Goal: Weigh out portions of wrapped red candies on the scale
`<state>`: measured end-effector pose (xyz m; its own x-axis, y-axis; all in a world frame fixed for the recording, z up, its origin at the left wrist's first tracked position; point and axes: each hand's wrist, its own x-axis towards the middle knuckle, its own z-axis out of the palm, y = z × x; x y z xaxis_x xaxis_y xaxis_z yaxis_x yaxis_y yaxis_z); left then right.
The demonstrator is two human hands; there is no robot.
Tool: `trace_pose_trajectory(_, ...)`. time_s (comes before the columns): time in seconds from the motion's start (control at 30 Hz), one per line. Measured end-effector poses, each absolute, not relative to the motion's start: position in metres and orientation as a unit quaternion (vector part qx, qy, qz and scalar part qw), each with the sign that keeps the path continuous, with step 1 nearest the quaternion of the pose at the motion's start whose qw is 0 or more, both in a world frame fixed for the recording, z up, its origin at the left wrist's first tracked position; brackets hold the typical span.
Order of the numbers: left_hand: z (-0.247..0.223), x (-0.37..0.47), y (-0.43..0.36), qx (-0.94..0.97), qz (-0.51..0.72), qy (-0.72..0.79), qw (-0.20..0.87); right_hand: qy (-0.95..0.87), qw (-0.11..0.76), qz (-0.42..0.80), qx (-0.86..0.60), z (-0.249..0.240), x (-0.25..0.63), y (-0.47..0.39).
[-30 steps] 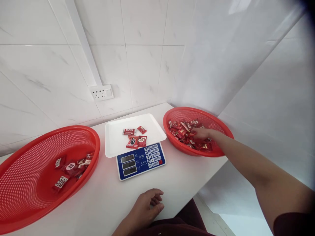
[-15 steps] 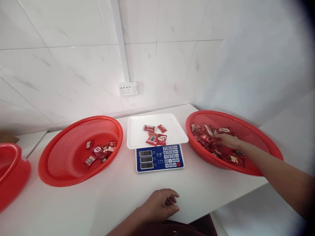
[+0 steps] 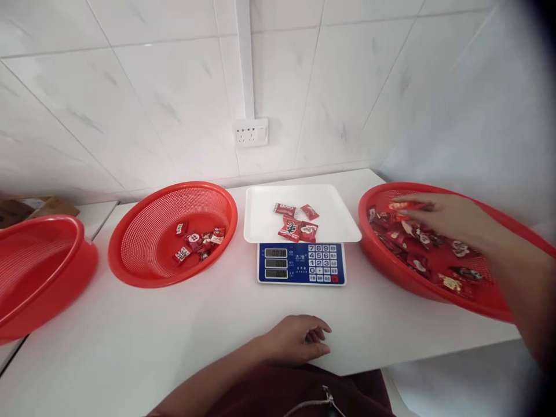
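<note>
My right hand (image 3: 447, 213) is over the right red basket (image 3: 391, 272), its fingers closed on a red-wrapped candy (image 3: 403, 207). Below it, many small wrapped candies (image 3: 420, 236) lie in that basket. My left hand (image 3: 299, 339) rests near the front edge of the table, fingers loosely bent, thumb apart, nothing in it. In front of it stands a digital scale (image 3: 301, 279) with a blue keypad panel. Several red candy packets (image 3: 299, 229) lie on the scale's white tray (image 3: 263, 208).
Left of the scale is a second red basket (image 3: 152, 231) holding a few wrapped candies (image 3: 191, 238). Another red basket (image 3: 47, 278) stands at the far left, with cardboard boxes (image 3: 52, 207) behind it. A wall socket (image 3: 252, 133) is above the white table (image 3: 208, 324).
My right hand has risen from among the candies with a red candy in its fingers. The view has shifted, so things sit further right. My left hand stays by the table edge.
</note>
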<state>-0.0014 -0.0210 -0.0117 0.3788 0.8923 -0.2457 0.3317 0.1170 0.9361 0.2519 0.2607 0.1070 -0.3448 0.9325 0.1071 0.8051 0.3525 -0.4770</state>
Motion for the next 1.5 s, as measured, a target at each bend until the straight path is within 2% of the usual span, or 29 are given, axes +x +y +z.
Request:
trace_pose_trajectory(0.13, -0.011, -0.002, -0.022, 0.625, 0.245, 0.493, 0.554, -0.817, 0.165, 0.252, -0.492, 0.126, 0.16, 0.214)
trace_pose_trajectory(0.33, -0.01, -0.003, -0.022, 0.621, 0.246, 0.496, 0.554, -0.868, 0.146, 0.263, -0.395, 0.109, 0.096, 0.206)
trace_pose_trajectory(0.53, -0.009, -0.003, -0.021, 0.617, 0.239, 0.498, 0.56, -0.878, 0.147, 0.239, -0.387, 0.1, 0.104, 0.212)
trace_pose_trajectory(0.77, -0.012, -0.003, -0.021, 0.621, 0.245, 0.493, 0.558, -0.845, 0.211, 0.241, -0.427, 0.098, 0.16, 0.177)
trace_pose_trajectory(0.83, -0.011, -0.003, -0.021, 0.631, 0.243, 0.492, 0.549, -0.823, 0.243, 0.286, -0.426, 0.09, 0.176, 0.158)
trace_pose_trajectory(0.9, -0.01, -0.003, -0.021, 0.638, 0.24, 0.491, 0.543, -0.797, 0.238, 0.382, -0.404, 0.076, 0.188, 0.138)
trace_pose_trajectory(1.07, -0.01, -0.002, -0.02, 0.656, 0.228, 0.497, 0.52, -0.681, 0.08, 0.678, -0.263, 0.017, 0.189, 0.088)
trace_pose_trajectory(1.13, -0.01, -0.001, -0.019, 0.674, 0.221, 0.499, 0.498, -0.624, 0.073, 0.744, -0.227, -0.005, 0.182, 0.075)
trace_pose_trajectory(1.27, -0.011, 0.001, -0.02, 0.661, 0.239, 0.503, 0.504, -0.52, 0.134, 0.811, -0.23, -0.028, 0.174, 0.068)
trace_pose_trajectory(1.5, -0.01, 0.001, -0.021, 0.629, 0.24, 0.521, 0.525, -0.471, 0.126, 0.843, -0.227, -0.029, 0.173, 0.073)
